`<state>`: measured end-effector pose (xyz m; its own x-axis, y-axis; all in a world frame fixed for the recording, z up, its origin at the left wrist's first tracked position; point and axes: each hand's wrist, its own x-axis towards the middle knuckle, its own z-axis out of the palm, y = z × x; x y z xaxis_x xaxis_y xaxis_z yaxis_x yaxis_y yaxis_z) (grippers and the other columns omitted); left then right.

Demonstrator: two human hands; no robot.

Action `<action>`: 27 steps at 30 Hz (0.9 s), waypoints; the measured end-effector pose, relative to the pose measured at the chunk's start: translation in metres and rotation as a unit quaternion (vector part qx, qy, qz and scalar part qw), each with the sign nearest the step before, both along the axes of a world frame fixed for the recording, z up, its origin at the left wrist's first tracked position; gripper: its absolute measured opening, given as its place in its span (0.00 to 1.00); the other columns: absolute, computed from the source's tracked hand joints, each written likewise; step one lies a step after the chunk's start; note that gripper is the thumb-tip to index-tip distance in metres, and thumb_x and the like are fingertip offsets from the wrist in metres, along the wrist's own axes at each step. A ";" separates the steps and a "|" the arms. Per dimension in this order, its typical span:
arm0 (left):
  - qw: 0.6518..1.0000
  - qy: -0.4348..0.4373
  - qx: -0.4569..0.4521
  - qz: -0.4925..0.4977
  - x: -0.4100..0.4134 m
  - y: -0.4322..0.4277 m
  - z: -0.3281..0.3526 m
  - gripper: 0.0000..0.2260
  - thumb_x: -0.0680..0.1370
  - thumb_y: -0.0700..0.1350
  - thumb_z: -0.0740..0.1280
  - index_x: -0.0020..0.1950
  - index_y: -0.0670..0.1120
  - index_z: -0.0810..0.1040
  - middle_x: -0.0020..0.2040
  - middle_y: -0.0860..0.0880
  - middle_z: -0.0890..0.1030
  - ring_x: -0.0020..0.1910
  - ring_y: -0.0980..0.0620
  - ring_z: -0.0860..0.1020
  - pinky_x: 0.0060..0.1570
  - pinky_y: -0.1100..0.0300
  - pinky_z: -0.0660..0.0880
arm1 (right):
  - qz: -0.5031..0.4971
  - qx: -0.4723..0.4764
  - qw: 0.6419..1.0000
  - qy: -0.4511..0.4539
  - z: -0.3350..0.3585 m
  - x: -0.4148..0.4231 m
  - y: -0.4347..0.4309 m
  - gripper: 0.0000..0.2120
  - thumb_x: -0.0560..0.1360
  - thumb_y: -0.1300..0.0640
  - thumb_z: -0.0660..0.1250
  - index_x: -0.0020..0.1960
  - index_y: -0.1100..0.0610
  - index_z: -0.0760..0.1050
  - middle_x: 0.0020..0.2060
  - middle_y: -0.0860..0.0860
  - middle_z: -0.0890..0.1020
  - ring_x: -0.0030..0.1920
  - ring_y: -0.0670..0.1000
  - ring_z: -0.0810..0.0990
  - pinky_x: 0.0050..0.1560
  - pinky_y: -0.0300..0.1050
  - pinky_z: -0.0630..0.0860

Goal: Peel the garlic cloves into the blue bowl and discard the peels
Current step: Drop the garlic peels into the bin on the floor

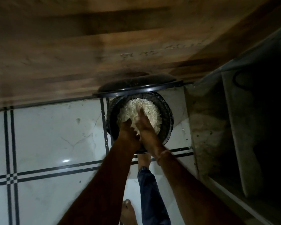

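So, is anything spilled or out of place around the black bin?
Nothing looks spilled. The white peels lie heaped inside the black bin, under the left hand and right hand. Its lid stands tipped open, and no peels show on the floor tiles.

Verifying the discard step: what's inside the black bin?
A heap of pale peels fills the bin; the left hand and right hand rest on it. Anything beneath the heap is covered.

Left hand (128, 129) and right hand (147, 125) press into what look like pale peels (147, 105) filling the black bin (168, 116).
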<state>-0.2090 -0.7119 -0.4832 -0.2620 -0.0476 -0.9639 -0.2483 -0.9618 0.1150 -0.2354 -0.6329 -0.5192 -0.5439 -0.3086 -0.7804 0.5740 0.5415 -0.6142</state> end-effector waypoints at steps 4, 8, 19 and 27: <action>0.991 -0.022 -0.088 -0.097 -0.009 0.019 0.033 0.17 0.84 0.58 0.60 0.68 0.52 0.77 0.70 0.48 0.75 0.70 0.46 0.71 0.69 0.47 0.66 | -0.096 -0.040 0.987 -0.123 0.041 0.004 0.004 0.28 0.87 0.44 0.54 0.83 0.55 0.61 0.82 0.59 0.61 0.82 0.62 0.60 0.81 0.58 0.58; 0.976 -0.028 -0.103 -0.191 -0.001 0.027 0.087 0.19 0.85 0.56 0.60 0.70 0.45 0.75 0.69 0.40 0.76 0.66 0.39 0.75 0.68 0.48 0.72 | -0.093 -0.077 0.989 -0.082 0.094 0.026 0.010 0.33 0.84 0.34 0.52 0.83 0.51 0.59 0.82 0.53 0.61 0.82 0.57 0.60 0.82 0.54 0.57; 0.859 0.058 -0.368 -0.352 0.106 0.070 0.291 0.24 0.80 0.57 0.68 0.76 0.54 0.72 0.78 0.48 0.68 0.75 0.45 0.70 0.75 0.50 0.67 | -0.147 -0.068 0.979 0.122 0.318 0.101 0.124 0.16 0.88 0.51 0.57 0.68 0.55 0.79 0.56 0.47 0.82 0.59 0.48 0.80 0.40 0.20 0.71; 0.636 0.175 -0.542 -0.520 0.178 0.195 0.436 0.19 0.82 0.48 0.68 0.73 0.46 0.75 0.72 0.47 0.76 0.72 0.47 0.73 0.64 0.64 0.65 | -0.184 -0.013 0.929 0.321 0.462 0.219 0.268 0.14 0.86 0.46 0.59 0.66 0.46 0.78 0.56 0.36 0.81 0.56 0.32 0.77 0.54 0.27 0.71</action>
